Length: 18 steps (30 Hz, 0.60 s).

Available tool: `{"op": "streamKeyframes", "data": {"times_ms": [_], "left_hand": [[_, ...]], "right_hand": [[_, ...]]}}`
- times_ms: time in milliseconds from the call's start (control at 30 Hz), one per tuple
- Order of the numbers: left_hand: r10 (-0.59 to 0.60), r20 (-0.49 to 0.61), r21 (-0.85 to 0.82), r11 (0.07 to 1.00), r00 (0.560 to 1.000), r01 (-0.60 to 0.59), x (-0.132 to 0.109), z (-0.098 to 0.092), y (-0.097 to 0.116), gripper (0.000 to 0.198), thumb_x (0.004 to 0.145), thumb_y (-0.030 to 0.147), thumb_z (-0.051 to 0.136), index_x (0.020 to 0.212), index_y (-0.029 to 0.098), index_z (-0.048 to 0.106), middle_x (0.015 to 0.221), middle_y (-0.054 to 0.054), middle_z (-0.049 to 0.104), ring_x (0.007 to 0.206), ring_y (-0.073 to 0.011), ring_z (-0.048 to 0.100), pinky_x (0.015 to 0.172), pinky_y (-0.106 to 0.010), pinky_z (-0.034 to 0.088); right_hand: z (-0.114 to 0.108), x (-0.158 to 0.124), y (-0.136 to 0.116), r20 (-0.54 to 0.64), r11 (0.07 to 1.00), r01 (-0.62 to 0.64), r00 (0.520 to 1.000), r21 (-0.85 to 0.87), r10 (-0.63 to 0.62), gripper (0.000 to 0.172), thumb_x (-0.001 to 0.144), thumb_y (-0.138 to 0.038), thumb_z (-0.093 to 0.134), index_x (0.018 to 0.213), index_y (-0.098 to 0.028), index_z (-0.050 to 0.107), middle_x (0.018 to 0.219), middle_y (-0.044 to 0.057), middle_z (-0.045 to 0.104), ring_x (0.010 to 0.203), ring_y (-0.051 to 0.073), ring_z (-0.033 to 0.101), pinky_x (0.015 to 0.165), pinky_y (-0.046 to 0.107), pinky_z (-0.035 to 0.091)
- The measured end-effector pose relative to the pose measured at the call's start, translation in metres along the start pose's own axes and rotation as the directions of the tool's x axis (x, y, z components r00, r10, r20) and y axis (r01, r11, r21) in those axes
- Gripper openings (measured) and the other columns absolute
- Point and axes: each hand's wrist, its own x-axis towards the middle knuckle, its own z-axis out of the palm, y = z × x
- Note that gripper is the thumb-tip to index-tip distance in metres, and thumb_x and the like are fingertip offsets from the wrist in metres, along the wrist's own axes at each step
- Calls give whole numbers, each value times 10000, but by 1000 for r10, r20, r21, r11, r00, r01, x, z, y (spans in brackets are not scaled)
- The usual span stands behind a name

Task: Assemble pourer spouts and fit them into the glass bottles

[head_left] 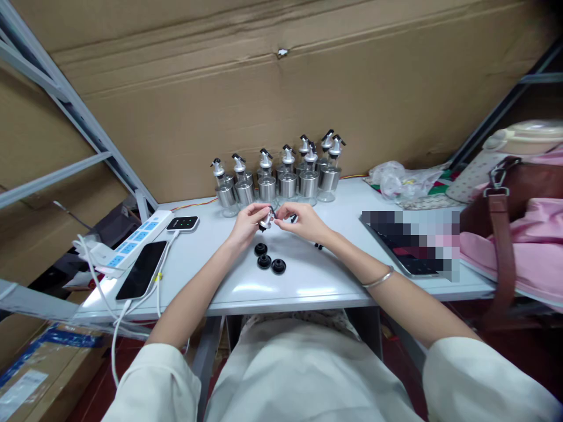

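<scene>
Over the middle of the white table [237, 290], my left hand [248, 223] is closed on a silver and black pourer top [265, 220]. My right hand [303, 220] is pinched at the pourer top's upper end from the right; whether it holds a small part of its own is too small to tell. Several black round caps [278, 266] lie on the table below my left hand. A few small black pieces [318, 246] lie under my right forearm. Behind my hands stand several glass and steel bottles [267, 186] with silver and black pourer tops.
At the left are a power strip [136, 239], a black-screened phone [143, 269], a small device [182, 223] and white cables. At the right lie a dark tablet-like device [409, 258], plastic bags [402, 180] and a brown and pink bag [501, 234]. Cardboard [220, 88] stands behind.
</scene>
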Motion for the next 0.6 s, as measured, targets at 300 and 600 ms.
{"op": "streamKeyframes", "data": {"times_ms": [300, 600], "left_hand": [[147, -67, 94, 986, 987, -141, 0, 0, -6, 285, 520, 298, 825, 714, 134, 696, 633, 10, 653, 579, -81, 546, 574, -209, 408], [199, -149, 26, 980, 969, -197, -3, 8, -11, 305, 504, 306, 834, 717, 132, 702, 648, 5, 675, 564, -80, 558, 576, -217, 424]], "right_hand": [[15, -2, 12, 161, 897, -253, 965, 363, 207, 298, 787, -391, 608, 919, -227, 396, 831, 20, 679, 788, 179, 656, 722, 365, 529], [24, 0, 9, 179, 739, -293, 956, 607, 232, 423, 765, -338, 645, 1038, -254, 333, 852, -38, 580, 820, 136, 627, 732, 352, 555]]}}
